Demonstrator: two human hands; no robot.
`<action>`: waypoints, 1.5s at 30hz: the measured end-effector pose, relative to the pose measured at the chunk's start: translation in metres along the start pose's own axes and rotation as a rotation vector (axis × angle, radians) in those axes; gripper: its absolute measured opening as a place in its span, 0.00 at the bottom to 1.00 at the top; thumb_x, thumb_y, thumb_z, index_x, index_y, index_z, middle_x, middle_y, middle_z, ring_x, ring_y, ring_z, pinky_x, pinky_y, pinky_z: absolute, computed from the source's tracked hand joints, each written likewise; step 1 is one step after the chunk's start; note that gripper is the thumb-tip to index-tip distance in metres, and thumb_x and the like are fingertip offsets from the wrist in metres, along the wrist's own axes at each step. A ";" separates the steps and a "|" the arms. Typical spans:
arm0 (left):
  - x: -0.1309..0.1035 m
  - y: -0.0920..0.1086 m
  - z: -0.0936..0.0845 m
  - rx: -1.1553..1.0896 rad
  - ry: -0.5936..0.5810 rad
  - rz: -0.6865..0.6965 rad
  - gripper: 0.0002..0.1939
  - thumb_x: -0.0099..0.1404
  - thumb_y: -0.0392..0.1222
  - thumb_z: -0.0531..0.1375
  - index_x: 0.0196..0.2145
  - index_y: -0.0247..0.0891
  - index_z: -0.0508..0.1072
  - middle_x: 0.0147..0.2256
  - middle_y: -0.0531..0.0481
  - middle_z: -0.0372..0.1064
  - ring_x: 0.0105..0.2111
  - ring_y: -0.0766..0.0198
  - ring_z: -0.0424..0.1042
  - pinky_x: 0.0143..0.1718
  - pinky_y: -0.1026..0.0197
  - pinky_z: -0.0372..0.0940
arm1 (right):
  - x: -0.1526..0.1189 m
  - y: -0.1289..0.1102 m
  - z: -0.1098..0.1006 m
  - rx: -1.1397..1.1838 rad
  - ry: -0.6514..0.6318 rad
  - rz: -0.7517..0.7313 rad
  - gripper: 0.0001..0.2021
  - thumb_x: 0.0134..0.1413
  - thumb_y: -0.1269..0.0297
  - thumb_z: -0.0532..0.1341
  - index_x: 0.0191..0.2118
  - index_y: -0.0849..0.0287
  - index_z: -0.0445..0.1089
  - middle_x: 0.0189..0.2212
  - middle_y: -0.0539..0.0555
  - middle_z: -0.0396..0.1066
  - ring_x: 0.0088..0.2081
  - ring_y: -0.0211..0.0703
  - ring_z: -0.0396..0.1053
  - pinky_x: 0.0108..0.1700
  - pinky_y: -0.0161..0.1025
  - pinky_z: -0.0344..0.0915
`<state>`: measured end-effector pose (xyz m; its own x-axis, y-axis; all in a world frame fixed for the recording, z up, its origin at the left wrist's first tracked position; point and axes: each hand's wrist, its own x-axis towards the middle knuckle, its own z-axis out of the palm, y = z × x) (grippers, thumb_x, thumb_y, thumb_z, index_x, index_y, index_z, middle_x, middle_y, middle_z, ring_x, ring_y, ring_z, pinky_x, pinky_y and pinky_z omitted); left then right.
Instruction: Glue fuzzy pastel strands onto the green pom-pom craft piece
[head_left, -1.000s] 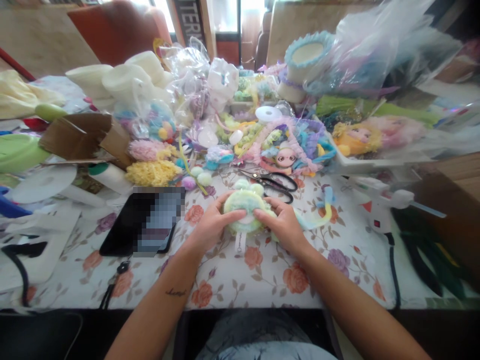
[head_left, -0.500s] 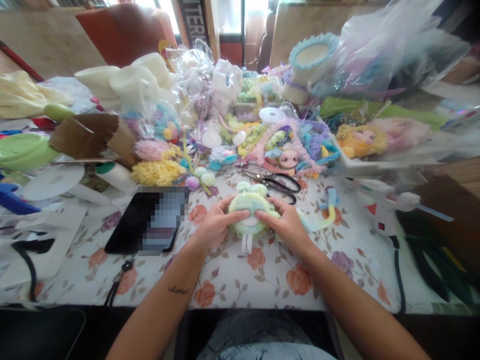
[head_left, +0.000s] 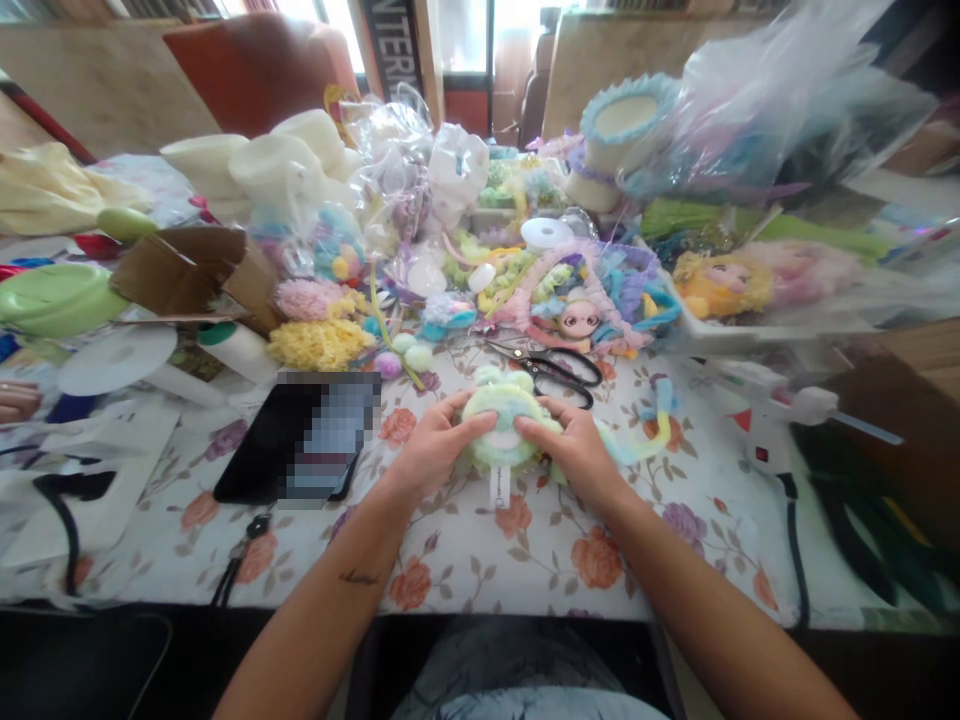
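Note:
A round, fluffy pale green and yellow plush piece (head_left: 501, 405) with small rounded bumps on top is held just above the flowered tablecloth. My left hand (head_left: 441, 445) grips its left side, the thumb lying on its face. On the other side my right hand (head_left: 574, 440) holds it the same way, thumb pressed on the front. A small white tag (head_left: 499, 487) hangs from its lower edge. Black-handled scissors (head_left: 555, 368) lie right behind it. To the right, a fuzzy yellow and blue strip (head_left: 660, 430) curves over the cloth.
A tablet or phone (head_left: 296, 440) lies at the left. Behind are pom-poms (head_left: 403, 355), yellow fluff (head_left: 321, 345), a cardboard box (head_left: 199, 275) and a doll's face (head_left: 580, 319). A glue gun (head_left: 772, 430) rests at the right. Another person's hand (head_left: 18, 400) shows at the far left edge.
Another person's hand has come into view at the far left edge. My hands keep their hold on the plush piece, whose tag hangs slightly further right.

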<state>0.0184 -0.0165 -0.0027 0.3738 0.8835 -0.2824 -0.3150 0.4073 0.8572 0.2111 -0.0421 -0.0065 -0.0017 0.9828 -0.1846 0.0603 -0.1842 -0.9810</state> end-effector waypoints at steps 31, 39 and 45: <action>-0.001 0.002 -0.006 0.269 0.069 0.062 0.26 0.47 0.44 0.81 0.44 0.37 0.84 0.39 0.46 0.82 0.36 0.56 0.79 0.38 0.59 0.72 | -0.003 -0.001 0.004 0.019 -0.070 -0.050 0.22 0.51 0.47 0.74 0.46 0.57 0.83 0.40 0.55 0.86 0.39 0.53 0.81 0.41 0.44 0.75; -0.004 0.010 -0.002 0.180 0.108 0.031 0.23 0.45 0.40 0.81 0.40 0.35 0.83 0.36 0.46 0.82 0.32 0.58 0.79 0.34 0.60 0.72 | -0.001 -0.003 0.004 0.024 -0.063 -0.098 0.24 0.59 0.40 0.67 0.48 0.56 0.82 0.39 0.55 0.84 0.40 0.54 0.81 0.40 0.45 0.76; 0.004 0.005 -0.004 -0.249 0.389 0.080 0.20 0.52 0.42 0.78 0.41 0.38 0.79 0.37 0.51 0.83 0.36 0.60 0.81 0.38 0.62 0.76 | -0.009 -0.010 -0.007 -0.241 0.613 -0.500 0.15 0.66 0.49 0.63 0.43 0.54 0.81 0.42 0.60 0.84 0.45 0.55 0.80 0.55 0.51 0.73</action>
<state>0.0149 -0.0097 -0.0015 0.0005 0.9162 -0.4008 -0.5468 0.3358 0.7670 0.2178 -0.0487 0.0051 0.4556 0.7934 0.4038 0.4092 0.2162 -0.8865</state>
